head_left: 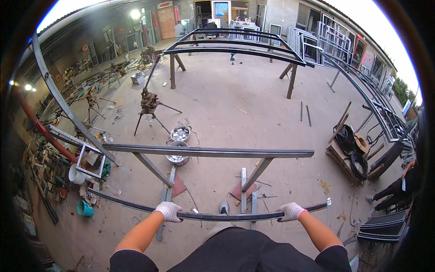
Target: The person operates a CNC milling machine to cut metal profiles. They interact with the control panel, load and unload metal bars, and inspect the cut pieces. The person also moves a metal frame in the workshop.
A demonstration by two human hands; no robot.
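Note:
A long dark metal bar [235, 217] runs crosswise just in front of my body. My left hand [168, 211], in a pale striped knit glove, is closed around it left of the middle. Gloved the same way, my right hand [290, 211] grips the bar nearer its right end, where a small white piece [329, 201] shows at the tip. Beyond it, a second grey metal bar [208, 152] lies roughly parallel across two slanting metal supports [154, 170]. My fingertips are partly hidden behind the held bar.
One of my shoes [224, 207] is on the floor below. Two metal bowls of small parts [180, 133] and a rusty tripod stand [150, 102] sit ahead left. A large black frame [235, 50] stands farther off. Coiled black hoses [358, 166] lie right; a person [394, 186] is beyond.

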